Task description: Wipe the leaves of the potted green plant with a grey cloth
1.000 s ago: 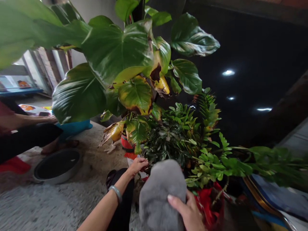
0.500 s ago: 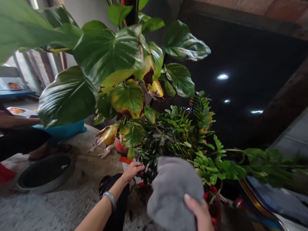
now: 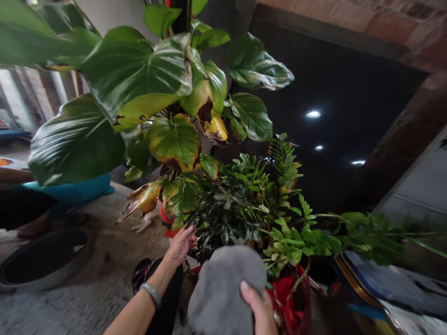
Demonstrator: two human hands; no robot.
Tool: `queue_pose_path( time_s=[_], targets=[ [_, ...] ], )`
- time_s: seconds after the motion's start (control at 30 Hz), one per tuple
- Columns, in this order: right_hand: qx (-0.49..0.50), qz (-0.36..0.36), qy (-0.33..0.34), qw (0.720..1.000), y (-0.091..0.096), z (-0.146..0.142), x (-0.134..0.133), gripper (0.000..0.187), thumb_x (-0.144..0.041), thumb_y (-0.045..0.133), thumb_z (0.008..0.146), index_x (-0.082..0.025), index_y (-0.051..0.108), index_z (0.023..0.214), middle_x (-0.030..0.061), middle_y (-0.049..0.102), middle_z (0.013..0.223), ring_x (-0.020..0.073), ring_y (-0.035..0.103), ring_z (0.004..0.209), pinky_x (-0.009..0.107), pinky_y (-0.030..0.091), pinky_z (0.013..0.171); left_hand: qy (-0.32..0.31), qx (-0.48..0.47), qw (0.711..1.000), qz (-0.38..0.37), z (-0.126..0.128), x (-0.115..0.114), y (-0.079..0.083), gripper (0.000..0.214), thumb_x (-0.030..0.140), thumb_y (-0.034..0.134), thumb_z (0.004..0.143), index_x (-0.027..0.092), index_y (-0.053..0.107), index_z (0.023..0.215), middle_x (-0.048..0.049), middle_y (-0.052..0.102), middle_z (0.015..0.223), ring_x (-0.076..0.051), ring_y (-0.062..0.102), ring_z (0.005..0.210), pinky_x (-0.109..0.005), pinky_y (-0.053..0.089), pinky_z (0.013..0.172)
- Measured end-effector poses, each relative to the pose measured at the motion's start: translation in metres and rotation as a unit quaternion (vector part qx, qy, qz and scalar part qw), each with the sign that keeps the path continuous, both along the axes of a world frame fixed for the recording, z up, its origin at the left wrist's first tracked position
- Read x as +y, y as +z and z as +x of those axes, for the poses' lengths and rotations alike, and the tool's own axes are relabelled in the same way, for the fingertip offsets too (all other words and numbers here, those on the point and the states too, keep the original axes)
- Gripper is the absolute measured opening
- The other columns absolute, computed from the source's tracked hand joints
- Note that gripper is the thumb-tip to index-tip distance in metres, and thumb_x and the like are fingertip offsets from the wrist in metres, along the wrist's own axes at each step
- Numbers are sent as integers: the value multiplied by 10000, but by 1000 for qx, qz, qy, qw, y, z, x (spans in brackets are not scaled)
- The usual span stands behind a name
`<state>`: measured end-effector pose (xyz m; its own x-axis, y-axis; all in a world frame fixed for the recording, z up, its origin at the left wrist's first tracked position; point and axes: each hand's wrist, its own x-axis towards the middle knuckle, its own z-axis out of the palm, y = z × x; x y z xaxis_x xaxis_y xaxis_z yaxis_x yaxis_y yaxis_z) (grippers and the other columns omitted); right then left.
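Note:
In the head view, my right hand (image 3: 259, 307) grips a soft grey cloth (image 3: 225, 288), thumb on top; its other fingers are hidden behind it. My left hand (image 3: 179, 246), with a pale bracelet on the wrist, is at the left edge of a dark-leaved potted plant (image 3: 223, 204). Its fingers are partly stretched and apart, with nothing visible in them; whether they touch the leaves is unclear. Above hangs a large-leaved plant (image 3: 139, 70), with some leaves yellow and brown at the edges. Lighter green foliage (image 3: 307, 242) spreads to the right.
A red pot wrapping (image 3: 293, 298) stands right of the cloth. At left, a grey basin (image 3: 45, 256) sits on the concrete floor near another person's leg (image 3: 24, 204) and a blue bag-like thing (image 3: 77, 193). A dark glossy panel (image 3: 342, 93) rises behind the plants.
My left hand has lifted slightly and its fingers have spread from the foliage. The grey cloth has moved left and down with my right hand. The view has turned a little to the right.

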<state>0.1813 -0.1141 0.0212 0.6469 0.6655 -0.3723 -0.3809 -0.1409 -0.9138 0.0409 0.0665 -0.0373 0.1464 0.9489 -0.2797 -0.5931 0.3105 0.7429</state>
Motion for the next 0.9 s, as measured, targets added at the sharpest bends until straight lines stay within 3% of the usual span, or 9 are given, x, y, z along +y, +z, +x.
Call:
queue_pose_path(
  time_s=[0.1, 0.17, 0.23, 0.33, 0.43, 0.53, 0.67, 0.77, 0.9],
  targets=[
    [16, 59, -102, 993, 35, 24, 26, 567, -415, 781, 463, -177, 647, 959, 57, 743, 870, 287, 653, 930, 375, 525, 775, 25, -82, 996, -16, -2, 0, 5, 218, 116, 620, 743, 200, 565, 936, 51, 617, 662, -76, 557, 450, -192, 484, 449],
    [88, 92, -105, 986, 45, 32, 42, 550, -359, 775, 450, -194, 648, 959, 38, 744, 873, 264, 651, 943, 367, 526, 783, 32, -112, 993, -22, -2, -2, 7, 246, 72, 571, 778, 210, 584, 982, 46, 636, 675, -84, 573, 451, -201, 502, 445],
    [144, 81, -61, 984, 38, 24, 45, 425, -359, 754, 468, -216, 673, 861, 30, 747, 848, 254, 660, 922, 363, 534, 760, 29, -121, 992, -28, -2, -3, 8, 247, 53, 525, 809, 208, 603, 985, 46, 633, 638, -94, 585, 452, -207, 513, 446],
    [141, 24, 1, 990, 10, -10, 24, 253, -374, 749, 496, -228, 681, 691, 39, 748, 803, 257, 674, 870, 357, 538, 720, 23, -120, 992, -43, -3, -1, 6, 207, 47, 487, 833, 180, 632, 897, 35, 625, 585, -108, 594, 451, -211, 510, 439],
    [109, 8, 55, 993, -1, -35, -1, 275, -328, 784, 449, -187, 684, 663, 50, 725, 666, 281, 679, 767, 373, 529, 701, 13, -116, 992, -51, -4, 1, 3, 174, 44, 509, 820, 155, 643, 813, -3, 669, 632, -115, 599, 466, -218, 508, 456],
    [55, 37, 60, 996, 24, -27, -2, 449, -333, 805, 417, -168, 683, 818, 38, 733, 726, 276, 671, 791, 363, 515, 731, -10, -121, 991, -55, -6, 3, 1, 151, 45, 539, 801, 142, 653, 811, -39, 706, 714, -118, 605, 496, -228, 514, 493],
    [73, 91, 4, 993, 57, 3, 32, 521, -373, 794, 419, -178, 662, 883, 45, 741, 848, 268, 662, 859, 367, 517, 750, 31, -110, 991, -71, -11, 4, 1, 164, 20, 541, 776, 152, 627, 824, -14, 672, 662, -116, 610, 505, -224, 508, 511],
    [126, 70, -2, 990, 42, 1, 43, 413, -380, 774, 435, -205, 678, 796, 46, 745, 873, 266, 659, 912, 363, 524, 766, 71, -108, 989, -73, -15, 6, 1, 217, 3, 556, 754, 179, 604, 873, 24, 654, 691, -96, 605, 498, -214, 502, 515],
    [92, -17, 55, 994, 1, -31, 19, 329, -440, 752, 494, -211, 686, 721, 63, 745, 807, 285, 670, 841, 393, 528, 720, 61, -131, 989, -42, -17, 9, 0, 307, 30, 578, 763, 228, 605, 997, 25, 670, 829, -87, 613, 535, -213, 506, 534]
  ],
)
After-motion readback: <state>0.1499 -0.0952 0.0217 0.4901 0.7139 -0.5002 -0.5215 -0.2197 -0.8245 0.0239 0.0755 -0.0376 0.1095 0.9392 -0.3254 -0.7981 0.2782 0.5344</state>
